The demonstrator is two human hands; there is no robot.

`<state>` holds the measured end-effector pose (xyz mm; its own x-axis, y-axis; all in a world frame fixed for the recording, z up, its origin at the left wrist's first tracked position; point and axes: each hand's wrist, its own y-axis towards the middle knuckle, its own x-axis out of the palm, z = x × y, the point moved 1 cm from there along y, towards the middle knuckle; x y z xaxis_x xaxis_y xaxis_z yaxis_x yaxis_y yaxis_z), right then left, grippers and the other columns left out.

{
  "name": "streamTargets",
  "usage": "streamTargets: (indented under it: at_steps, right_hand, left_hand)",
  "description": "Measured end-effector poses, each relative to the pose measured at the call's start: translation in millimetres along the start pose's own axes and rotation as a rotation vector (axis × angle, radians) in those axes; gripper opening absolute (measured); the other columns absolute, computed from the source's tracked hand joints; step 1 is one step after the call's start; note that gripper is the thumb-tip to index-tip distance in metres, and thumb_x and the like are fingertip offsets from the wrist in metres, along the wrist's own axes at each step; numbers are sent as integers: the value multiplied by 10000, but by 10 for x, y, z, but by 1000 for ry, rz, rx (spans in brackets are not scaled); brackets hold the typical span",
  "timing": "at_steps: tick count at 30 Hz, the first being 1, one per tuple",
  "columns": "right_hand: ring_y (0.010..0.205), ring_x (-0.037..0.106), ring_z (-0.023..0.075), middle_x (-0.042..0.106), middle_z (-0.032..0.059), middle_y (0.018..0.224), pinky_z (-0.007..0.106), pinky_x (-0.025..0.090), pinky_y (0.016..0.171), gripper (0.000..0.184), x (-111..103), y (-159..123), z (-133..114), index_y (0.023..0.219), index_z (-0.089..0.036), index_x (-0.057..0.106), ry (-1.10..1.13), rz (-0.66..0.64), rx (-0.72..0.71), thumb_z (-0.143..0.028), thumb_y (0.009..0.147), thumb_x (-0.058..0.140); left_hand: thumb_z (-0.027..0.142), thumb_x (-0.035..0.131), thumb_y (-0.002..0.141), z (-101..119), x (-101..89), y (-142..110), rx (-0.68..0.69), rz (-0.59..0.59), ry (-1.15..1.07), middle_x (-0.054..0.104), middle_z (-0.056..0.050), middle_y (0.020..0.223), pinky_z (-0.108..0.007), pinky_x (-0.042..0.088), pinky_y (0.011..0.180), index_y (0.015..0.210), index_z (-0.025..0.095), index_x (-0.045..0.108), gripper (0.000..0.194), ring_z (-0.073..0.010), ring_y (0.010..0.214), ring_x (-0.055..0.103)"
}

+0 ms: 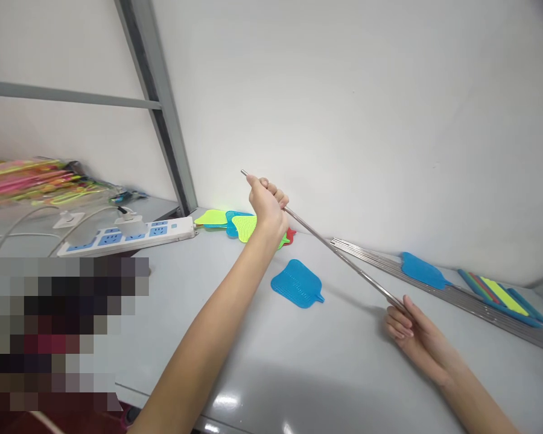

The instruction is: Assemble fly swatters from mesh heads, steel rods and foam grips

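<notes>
A thin metal rod (339, 252) slants through the air above the table, its upper tip pointing to the left. My left hand (269, 205) is closed around it near that upper end, with a short tip sticking out past the thumb. Lower down on the right, my right hand (405, 325) pinches the rod's other end between thumb and fingers. Beneath the rod, a blue fly swatter head (297, 284) lies flat on the grey table (335, 355). Behind my left wrist, several swatter heads in yellow-green (245, 228), blue and red are partly hidden.
Along the wall lies a bundle of metal rods (461, 304), with a blue swatter head (423, 271) and coloured plastic strips (502, 295) on it. A white power strip (131, 236) and bagged colourful items (31, 181) are at left. A grey metal post (165, 108) rises there.
</notes>
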<state>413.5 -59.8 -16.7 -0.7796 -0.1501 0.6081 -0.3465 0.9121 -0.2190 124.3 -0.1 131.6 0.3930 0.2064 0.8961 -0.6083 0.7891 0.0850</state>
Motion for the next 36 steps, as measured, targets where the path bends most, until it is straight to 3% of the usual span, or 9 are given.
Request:
streamTargets:
  at_steps: [2, 5, 9, 13, 16, 23, 27, 30, 36]
  right_hand:
    - [454, 255, 59, 272, -59, 524, 205, 313, 438, 147, 3, 6, -1, 799, -178, 542, -69, -20, -17, -320, 777, 510]
    - [492, 329, 63, 399, -37, 548, 201, 326, 492, 202, 37, -12, -38, 913, -163, 559, -354, -52, 3, -305, 774, 525]
    - [565, 448, 87, 538, 22, 637, 230, 345, 572, 218, 249, -78, 26, 915, -126, 582, -706, -287, 141, -285, 788, 502]
    - [584, 529, 124, 567, 67, 686, 261, 360, 560, 264, 545, -88, 227, 938, -94, 556, -607, -610, 407, -297, 776, 506]
    - [518, 500, 103, 535, 53, 642, 258, 358, 527, 264, 678, 5, 273, 921, -62, 554, -541, -760, 560, -271, 763, 516]
    - [370, 184, 9, 264, -78, 490, 177, 188, 399, 125, 735, 287, 223, 759, -98, 515, -390, -670, 593, -209, 797, 472]
    - [344, 156, 22, 248, -77, 429, 179, 139, 353, 256, 869, 176, 500, 578, -141, 399, -339, -738, 718, -236, 814, 434]
    - [324, 135, 20, 180, -83, 392, 181, 92, 329, 408, 999, 49, 722, 473, -171, 249, -275, -731, 627, -286, 830, 409]
    - [328, 153, 7, 151, -85, 412, 178, 80, 336, 450, 1124, 20, 934, 453, -165, 210, -154, -716, 541, -254, 794, 490]
  left_hand:
    - [448, 286, 844, 59, 4, 23, 11, -20, -9, 140, 91, 430, -169, 116, 278, 549, 185, 282, 395, -38, 284, 122]
    - [439, 295, 844, 154, 4, 74, 0, -48, 1, 162, 91, 422, -165, 120, 274, 547, 183, 289, 392, -35, 281, 134]
    - [387, 299, 855, 271, 7, 143, -93, -149, 55, 187, 88, 407, -157, 146, 279, 541, 174, 317, 380, -30, 277, 163]
    - [310, 296, 862, 352, 11, 175, -203, -237, 115, 223, 87, 400, -157, 184, 292, 562, 165, 359, 339, -31, 276, 205]
    - [271, 301, 854, 409, 6, 193, -223, -255, 142, 242, 86, 395, -159, 193, 297, 577, 161, 375, 306, -34, 274, 217]
    - [191, 367, 793, 590, 2, 240, -139, -303, 185, 245, 87, 389, -160, 196, 299, 565, 165, 363, 230, -40, 281, 234]
    - [182, 343, 807, 599, 29, 230, -242, -389, 164, 226, 86, 396, -157, 179, 285, 555, 167, 346, 252, -38, 283, 216]
    - [214, 351, 833, 570, 51, 219, -332, -447, 118, 205, 88, 408, -147, 180, 275, 553, 171, 327, 284, -35, 287, 216]
    - [373, 433, 812, 547, 100, 172, -403, -562, 94, 216, 90, 436, -127, 184, 257, 563, 171, 330, 337, -20, 294, 229]
